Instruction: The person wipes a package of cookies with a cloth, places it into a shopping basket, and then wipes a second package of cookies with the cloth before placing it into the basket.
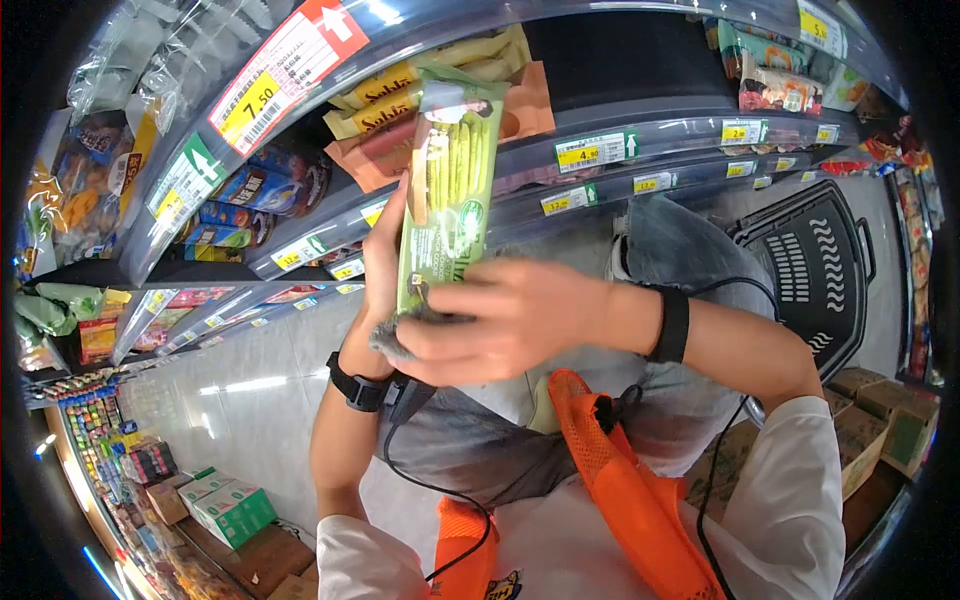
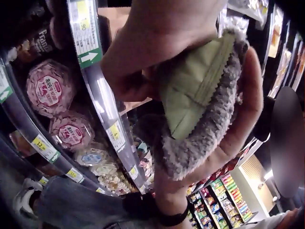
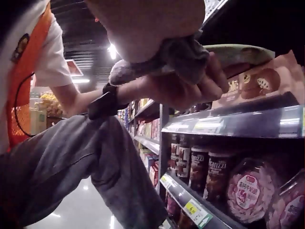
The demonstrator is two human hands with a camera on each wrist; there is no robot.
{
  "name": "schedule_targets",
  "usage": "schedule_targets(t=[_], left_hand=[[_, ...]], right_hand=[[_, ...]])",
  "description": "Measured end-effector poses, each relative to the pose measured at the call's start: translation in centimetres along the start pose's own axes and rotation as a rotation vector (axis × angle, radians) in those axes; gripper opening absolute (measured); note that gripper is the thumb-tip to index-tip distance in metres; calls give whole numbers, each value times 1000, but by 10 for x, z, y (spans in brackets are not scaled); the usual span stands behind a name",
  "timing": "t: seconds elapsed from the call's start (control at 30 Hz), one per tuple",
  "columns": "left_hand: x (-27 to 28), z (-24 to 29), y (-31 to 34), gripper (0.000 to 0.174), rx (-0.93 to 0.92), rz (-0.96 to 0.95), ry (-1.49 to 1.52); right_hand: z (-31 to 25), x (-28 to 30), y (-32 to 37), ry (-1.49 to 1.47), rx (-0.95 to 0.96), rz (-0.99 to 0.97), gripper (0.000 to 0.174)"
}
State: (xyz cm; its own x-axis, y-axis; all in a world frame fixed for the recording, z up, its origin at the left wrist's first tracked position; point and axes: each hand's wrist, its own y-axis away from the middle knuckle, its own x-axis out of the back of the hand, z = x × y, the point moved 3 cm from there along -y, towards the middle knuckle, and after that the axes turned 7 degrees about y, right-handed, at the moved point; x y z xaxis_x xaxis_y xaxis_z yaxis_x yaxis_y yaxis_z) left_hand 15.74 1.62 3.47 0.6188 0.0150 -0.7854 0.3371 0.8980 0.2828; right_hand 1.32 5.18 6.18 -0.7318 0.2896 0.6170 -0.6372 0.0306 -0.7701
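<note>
A long green snack packet [image 1: 455, 190] with pale green sticks pictured on it stands tilted before the shelf. My left hand [image 1: 383, 255] grips it along its left side, the thumb lying up the edge. At its lower end my right hand [image 1: 510, 318] holds a fuzzy grey cloth [image 1: 392, 342]. In the left wrist view the cloth [image 2: 209, 133] is folded around the packet's zigzag end seam [image 2: 202, 90], with the right hand's fingers [image 2: 250, 95] behind it. Seen from the right wrist, the cloth [image 3: 183, 57] bunches beneath the right hand, close to the left hand [image 3: 178, 90].
Yellow packets [image 1: 385, 105] and a pinkish packet [image 3: 262, 81] lie on the shelf right behind the hands. Shelf edges with price tags [image 1: 590, 150] curve across. Tubs [image 3: 250, 191] fill a lower shelf. A black basket [image 1: 800, 270] and cartons [image 1: 875, 420] stand to the right.
</note>
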Motion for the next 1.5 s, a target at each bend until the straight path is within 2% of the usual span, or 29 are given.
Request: schedule_targets(t=[0.03,0.13,0.2,0.27,0.3,0.4,0.43,0.57,0.67,0.7,0.8,0.83,0.87,0.93,0.97,1.07,1.1,1.17,1.23,1.27,1.3,1.37,1.4,1.5], left_hand=[[2,0,-1,49,19,-95,90],[6,-2,3,47,-290,59,-256],[8,-3,2,48,-104,18,-73],[8,-6,2,50,82,-24,115],[1,-7,4,50,75,48,107],[1,-11,8,49,66,-10,91],[6,-11,7,48,50,-64,156],[-7,-3,8,46,-24,47,27],[4,-2,6,50,41,53,102],[0,-3,8,51,65,-30,187],[0,-11,14,51,-299,131,-475],[13,-11,17,54,-105,28,-168],[21,-12,16,54,-51,21,-195],[-4,-6,12,56,58,5,-249],[-13,-5,14,56,59,72,-306],[-22,-7,17,55,24,96,-313],[-20,-8,18,57,29,109,-278],[13,-8,14,57,109,-151,-26],[17,-8,20,55,-1,-120,-170],[12,-9,18,52,-217,94,-528],[2,-10,17,52,-71,-22,-174],[-19,-7,19,52,-93,63,-341],[-29,-6,21,52,-98,106,-424],[2,-3,16,50,-344,23,-505]], right_hand=[[7,1,-1,-6,1,-17,39],[40,2,-1,119,-143,53,37],[74,7,2,158,-249,106,36],[101,13,11,152,-435,97,37],[108,16,12,151,-528,92,37],[92,23,7,123,-547,68,37],[83,15,7,200,-382,135,36],[9,14,-5,11,-144,-54,29],[-4,11,-7,-15,-5,13,23],[2,11,-7,-56,-31,34,23],[35,15,-9,85,-134,118,29],[52,16,-4,134,-172,83,31],[68,19,3,184,-211,48,34],[99,28,10,269,-348,23,36],[108,32,11,314,-418,12,37],[111,32,15,323,-508,38,38],[105,30,13,313,-457,33,36],[77,25,5,290,-357,23,34],[42,23,-6,109,-208,8,30],[30,22,-10,21,-134,0,28],[22,20,-10,0,-76,-16,27],[10,18,-8,-43,35,-50,23],[15,20,-8,-32,-12,-45,23],[43,25,-8,75,-125,5,25]])
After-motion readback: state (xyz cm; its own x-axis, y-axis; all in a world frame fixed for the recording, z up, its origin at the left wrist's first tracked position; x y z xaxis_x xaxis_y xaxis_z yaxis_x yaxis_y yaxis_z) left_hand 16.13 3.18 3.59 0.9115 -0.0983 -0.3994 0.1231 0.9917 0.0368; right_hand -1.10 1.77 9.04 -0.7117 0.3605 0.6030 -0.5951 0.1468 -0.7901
